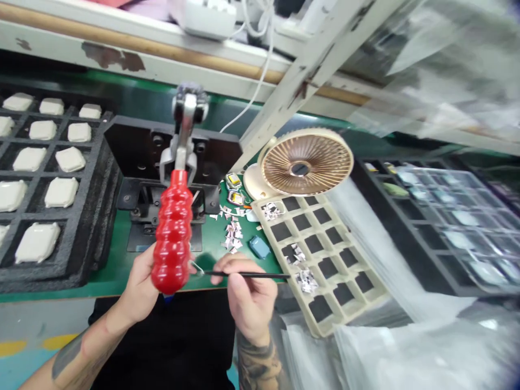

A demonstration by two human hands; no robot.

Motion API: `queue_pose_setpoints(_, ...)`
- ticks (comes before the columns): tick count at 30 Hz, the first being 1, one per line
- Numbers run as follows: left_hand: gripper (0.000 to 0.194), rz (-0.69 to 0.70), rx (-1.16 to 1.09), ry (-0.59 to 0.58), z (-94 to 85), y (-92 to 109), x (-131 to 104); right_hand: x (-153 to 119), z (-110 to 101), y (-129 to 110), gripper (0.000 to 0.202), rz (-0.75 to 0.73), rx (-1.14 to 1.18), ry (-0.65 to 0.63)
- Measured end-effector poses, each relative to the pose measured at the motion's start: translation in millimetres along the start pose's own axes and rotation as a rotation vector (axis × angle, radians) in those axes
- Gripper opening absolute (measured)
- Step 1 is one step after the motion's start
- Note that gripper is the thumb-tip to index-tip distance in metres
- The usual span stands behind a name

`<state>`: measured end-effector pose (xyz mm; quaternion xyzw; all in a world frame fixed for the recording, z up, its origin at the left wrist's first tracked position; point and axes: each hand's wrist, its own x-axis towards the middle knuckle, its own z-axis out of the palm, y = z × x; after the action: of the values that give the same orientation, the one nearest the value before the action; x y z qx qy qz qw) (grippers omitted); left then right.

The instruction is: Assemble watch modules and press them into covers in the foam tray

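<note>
My left hand [140, 287] is behind the red ridged handle [173, 233] of a toggle clamp, which hides most of its fingers. A small pale part [197, 266] shows at its fingertips, too little of it to name. My right hand [249, 292] is closed, pen-like, around slim black tweezers [264, 275]. Their tip points left and meets or nearly meets the pale part. Behind the handle stands the black clamp fixture [134, 149]. Small whitish pieces [233, 236] lie scattered on the green bench top, beside a blue plastic part [259, 247].
Black foam trays [103, 227] with white square housings are stacked at left. A beige compartment tray [280, 249] holds more whitish pieces at right, below a small fan [306, 162]. Farther right are another black tray [430, 238] and clear plastic bags [406, 346]. A slanted metal post [292, 92] rises behind.
</note>
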<state>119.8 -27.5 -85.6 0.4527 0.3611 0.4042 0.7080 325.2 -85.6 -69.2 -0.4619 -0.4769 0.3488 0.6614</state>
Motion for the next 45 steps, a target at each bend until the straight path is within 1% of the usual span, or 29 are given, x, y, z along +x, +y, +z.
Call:
queue_pose_setpoints(1,0.052,-0.02,-0.003,0.018,0.4,-0.5,0.0,6.8,-11.8,-8.9,0.022,-0.006,0.029,-0.033)
queue_pose_setpoints(3,0.051,-0.055,0.026,0.051,1.9,-1.6,-0.1,28.8,-34.8,-26.9,0.036,-0.052,0.055,-0.133)
queue_pose_setpoints(4,0.05,-0.063,0.048,0.064,2.7,-2.1,-0.3,43.4,-43.7,-34.3,0.04,-0.088,0.024,-0.172)
queue_pose_setpoints(5,0.049,-0.066,0.069,0.069,3.3,-2.5,-0.4,59.3,-49.3,-39.5,0.04,-0.133,-0.051,-0.171)
queue_pose_setpoints(6,0.049,-0.065,0.089,0.067,3.6,-2.9,-0.5,75.3,-51.4,-42.1,0.036,-0.19,-0.159,-0.124)
queue_pose_setpoints(8,0.049,-0.054,0.118,0.049,3.8,-3.6,-0.8,101.3,-45.9,-39.1,0.018,-0.313,-0.46,0.094)
queue_pose_setpoints(9,0.049,-0.048,0.127,0.041,3.7,-3.7,-1.0,108.7,-39.9,-34.3,0.013,-0.373,-0.586,0.183)
queue_pose_setpoints(10,0.049,-0.044,0.132,0.04,3.7,-3.7,-1.3,111.2,-33.5,-28.1,0.014,-0.424,-0.677,0.23)
queue_pose_setpoints(11,0.05,-0.044,0.137,0.048,3.8,-3.4,-1.9,108.8,-27.4,-21.0,0.018,-0.464,-0.729,0.23)
queue_pose_setpoints(13,0.051,-0.048,0.151,0.077,4.5,-2.1,-3.6,91.9,-18.8,-5.9,0.026,-0.487,-0.797,0.121)
queue_pose_setpoints(15,0.052,-0.044,0.18,0.106,5.6,0.0,-5.7,67.9,-14.4,7.9,0.029,-0.474,-0.922,-0.041)
queue_pose_setpoints(18,0.051,-0.033,0.25,0.1,6.6,3.7,-6.6,41.1,-11.9,22.6,0.027,-0.436,-1.211,-0.3)
queue_pose_setpoints(20,0.05,-0.038,0.297,0.078,6.6,6.0,-5.4,34.7,-14.4,26.0,0.028,-0.409,-1.337,-0.386)
queue_pose_setpoints(21,0.05,-0.046,0.314,0.068,6.4,6.9,-4.8,33.7,-18.0,25.0,0.029,-0.395,-1.364,-0.394)
queue_pose_setpoints(22,0.05,-0.056,0.326,0.059,6.0,7.8,-4.3,33.3,-23.8,21.9,0.031,-0.378,-1.375,-0.375)
queue_pose_setpoints(23,0.05,-0.064,0.332,0.053,5.4,8.5,-4.2,33.0,-31.9,16.8,0.032,-0.356,-1.383,-0.32)
queue_pose_setpoints(25,0.05,-0.068,0.335,0.043,3.9,9.2,-4.8,31.0,-54.6,1.9,0.032,-0.269,-1.442,-0.145)
queue_pose_setpoints(27,0.051,-0.055,0.333,0.033,2.2,9.1,-5.8,27.6,-82.0,-15.2,0.025,-0.114,-1.581,0.025)
queue_pose_setpoints(28,0.052,-0.048,0.332,0.027,1.6,8.7,-6.3,26.1,-95.2,-22.6,0.021,-0.027,-1.662,0.068)
queue_pose_setpoints(30,0.053,-0.047,0.334,0.018,1.2,8.0,-6.7,24.9,-116.5,-32.0,0.015,0.119,-1.785,0.073)
queue_pose_setpoints(32,0.053,-0.052,0.332,0.017,1.9,7.7,-6.5,26.7,-127.8,-32.4,0.012,0.188,-1.833,0.049)
queue_pose_setpoints(35,0.051,-0.048,0.321,0.022,3.6,8.3,-6.4,31.7,-130.0,-21.4,0.01,0.205,-1.86,0.07)
queue_pose_setpoints(39,0.051,-0.055,0.305,0.023,4.8,8.6,-7.9,32.4,-128.6,-8.6,0.02,0.151,-1.828,0.174)
queue_pose_setpoints(41,0.049,-0.06,0.303,0.022,4.9,7.9,-8.4,29.6,-131.3,-7.2,0.02,0.086,-1.712,0.278)
queue_pose_setpoints(43,0.045,-0.056,0.307,0.018,4.9,6.8,-8.0,26.6,-135.1,-7.5,0.019,0.029,-1.533,0.377)
queue_pose_setpoints(45,0.038,-0.048,0.308,0.015,4.7,5.8,-7.2,24.5,-138.8,-7.3,0.02,0.012,-1.39,0.436)
